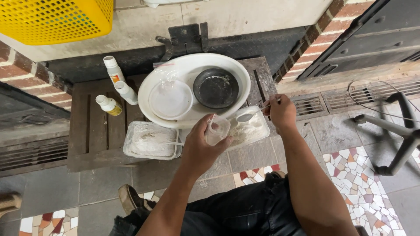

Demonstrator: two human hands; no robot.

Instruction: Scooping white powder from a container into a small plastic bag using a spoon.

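Observation:
My left hand point(202, 146) grips a small clear plastic cup point(217, 130), held over the edge of a clear tray of white powder point(253, 130). My right hand point(281, 112) pinches the handle of a white spoon point(247, 116) whose bowl hovers just above that tray, beside the cup. Behind them a large white basin point(192, 65) holds a black bowl point(216, 88) and a white bowl point(170, 99). A second clear tray of white powder point(151, 140) lies left of my left hand.
Three small white bottles point(114, 89) stand on a low dark wooden pallet point(94, 131). A yellow perforated basket point(54, 19) hangs at top left. A grey metal stand point(393, 131) is at right on the mosaic floor. My knees and a shoe point(127, 197) show below.

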